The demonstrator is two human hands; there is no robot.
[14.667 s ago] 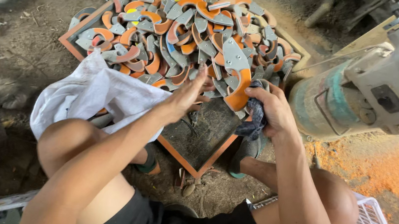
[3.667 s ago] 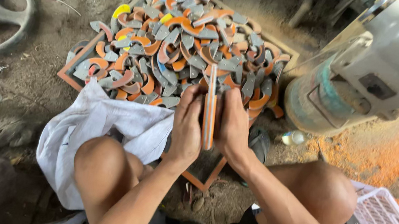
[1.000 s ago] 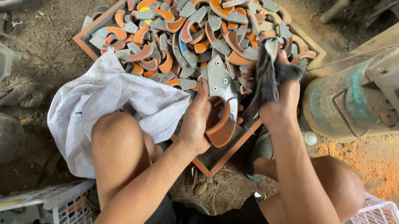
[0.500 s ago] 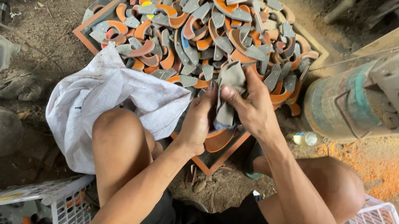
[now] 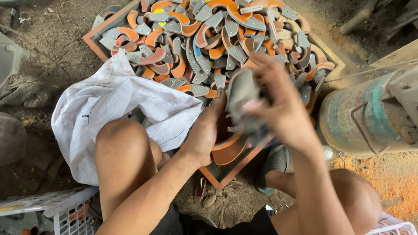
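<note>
Both hands close on one curved blade (image 5: 229, 145): left hand (image 5: 206, 133) steadies its orange end from below, right hand (image 5: 277, 106) presses a grey rag (image 5: 242, 92) over the upper part, apparently wiping it. Beyond the grip, a tray (image 5: 98, 36) holds piled blades. Motion blur obscures the right fingers.
</note>
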